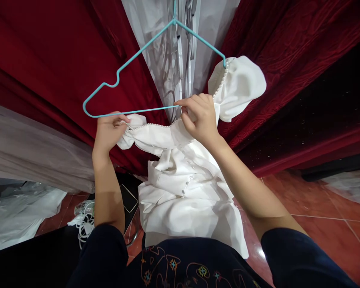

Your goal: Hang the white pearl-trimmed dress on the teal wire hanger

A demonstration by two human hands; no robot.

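Observation:
A white dress [183, 192] with a pearl-trimmed neckline and small buttons hangs in front of me. Its right puffed sleeve [243, 86] is hooked over the right end of a teal wire hanger [129, 64]. My left hand [108, 132] is closed on the dress's left sleeve just under the hanger's bottom bar. Fingers of my right hand [199, 116] pinch the neckline at the bar's middle. The hanger's left end is bare.
Dark red curtains [48, 60] hang behind, with a silvery sheer panel [180, 48] between them. A grey cloth [27, 152] lies at the left. White cables [85, 224] and plastic wrap [18, 212] rest on the red tiled floor [312, 200].

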